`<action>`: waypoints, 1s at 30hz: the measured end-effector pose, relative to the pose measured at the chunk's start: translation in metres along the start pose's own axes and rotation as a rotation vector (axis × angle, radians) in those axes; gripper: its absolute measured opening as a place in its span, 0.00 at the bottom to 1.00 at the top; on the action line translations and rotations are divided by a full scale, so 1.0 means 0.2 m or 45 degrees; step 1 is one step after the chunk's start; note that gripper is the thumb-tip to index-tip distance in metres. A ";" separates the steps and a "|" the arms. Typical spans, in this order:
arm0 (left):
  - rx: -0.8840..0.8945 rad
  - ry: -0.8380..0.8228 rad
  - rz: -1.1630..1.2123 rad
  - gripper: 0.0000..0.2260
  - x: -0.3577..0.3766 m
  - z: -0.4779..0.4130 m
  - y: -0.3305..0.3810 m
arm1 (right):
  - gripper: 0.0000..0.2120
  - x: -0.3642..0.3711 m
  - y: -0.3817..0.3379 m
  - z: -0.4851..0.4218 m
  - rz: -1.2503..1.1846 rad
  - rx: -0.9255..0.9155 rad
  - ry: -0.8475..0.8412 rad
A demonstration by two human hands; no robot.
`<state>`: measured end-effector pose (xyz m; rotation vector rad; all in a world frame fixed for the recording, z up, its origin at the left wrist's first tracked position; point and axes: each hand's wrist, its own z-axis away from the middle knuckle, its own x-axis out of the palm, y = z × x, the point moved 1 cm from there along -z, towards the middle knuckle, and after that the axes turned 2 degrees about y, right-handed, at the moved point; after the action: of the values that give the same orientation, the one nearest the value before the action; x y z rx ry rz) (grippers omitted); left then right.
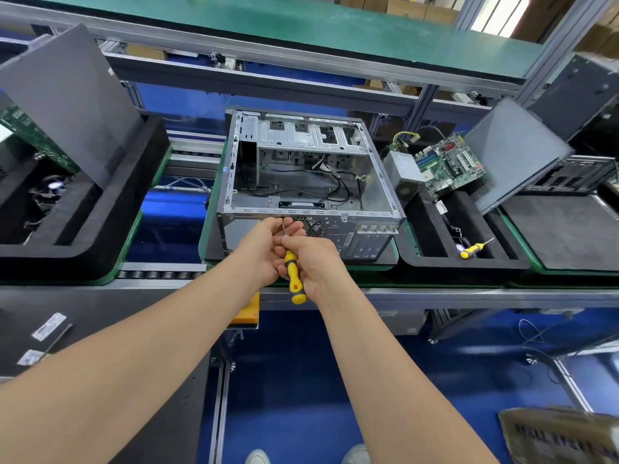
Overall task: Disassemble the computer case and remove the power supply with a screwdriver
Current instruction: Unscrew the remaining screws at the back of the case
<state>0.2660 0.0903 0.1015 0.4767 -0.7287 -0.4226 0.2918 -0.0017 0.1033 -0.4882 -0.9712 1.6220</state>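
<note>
Head view: your right hand grips the yellow screwdriver by its handle and your left hand pinches its shaft, at the near wall of the open computer case (loose cables lie inside). The power supply rests on the foam tray to the right, beside a motherboard and a second screwdriver.

A green circuit board lies tilted on the rim of the right foam tray, which is black and stands on the bench. On the other side, a grey panel leans in the left foam tray, also black. Conveyor rollers show along the near edge. A green-topped shelf runs overhead. An orange plate sits just under the bench edge, above the blue floor. A blurred cardboard box lies at lower right.
</note>
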 end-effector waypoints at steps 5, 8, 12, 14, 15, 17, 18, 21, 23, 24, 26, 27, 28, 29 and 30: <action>0.027 -0.013 0.007 0.09 0.00 0.01 -0.01 | 0.05 -0.01 0.00 -0.01 0.040 0.000 0.034; 0.044 0.010 -0.032 0.09 0.01 0.01 -0.03 | 0.05 -0.02 0.00 -0.01 0.048 0.003 0.026; 0.074 0.043 -0.078 0.08 0.01 0.02 -0.04 | 0.05 -0.02 0.01 -0.01 0.078 -0.024 0.036; 0.088 0.069 -0.104 0.08 0.02 0.02 -0.05 | 0.04 -0.02 0.02 -0.01 0.099 -0.039 0.049; 0.095 0.084 -0.120 0.08 0.02 0.03 -0.05 | 0.04 -0.02 0.02 -0.01 0.111 -0.046 0.050; 0.107 0.112 -0.136 0.09 0.03 0.03 -0.05 | 0.04 -0.03 0.03 0.00 0.138 -0.069 0.047; 0.106 0.122 -0.135 0.09 0.03 0.03 -0.05 | 0.03 -0.04 0.03 0.00 0.154 -0.085 0.041; 0.102 0.130 -0.129 0.09 0.04 0.02 -0.05 | 0.05 -0.05 0.03 0.01 0.195 -0.140 0.007; 0.106 0.131 -0.124 0.10 0.04 0.02 -0.06 | 0.06 -0.05 0.03 0.01 0.230 -0.172 0.008; 0.102 0.128 -0.116 0.10 0.04 0.02 -0.06 | 0.06 -0.06 0.02 0.01 0.258 -0.187 0.014; 0.092 0.114 -0.085 0.10 0.05 0.01 -0.05 | 0.06 -0.06 0.02 0.00 0.303 -0.205 0.026; 0.088 0.101 -0.060 0.11 0.05 0.01 -0.06 | 0.06 -0.06 0.02 0.00 0.313 -0.205 0.031; 0.086 0.088 -0.032 0.11 0.05 0.00 -0.06 | 0.06 -0.06 0.02 0.00 0.323 -0.205 0.037; 0.085 0.074 -0.002 0.12 0.05 0.00 -0.06 | 0.05 -0.07 0.02 0.00 0.341 -0.211 0.044; 0.080 0.059 0.027 0.13 0.05 -0.01 -0.06 | 0.06 -0.08 0.01 0.00 0.365 -0.225 0.050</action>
<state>0.2715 0.0753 0.0994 0.5357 -0.7031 -0.3682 0.2946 -0.0163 0.0986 -0.8068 -1.0566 1.7803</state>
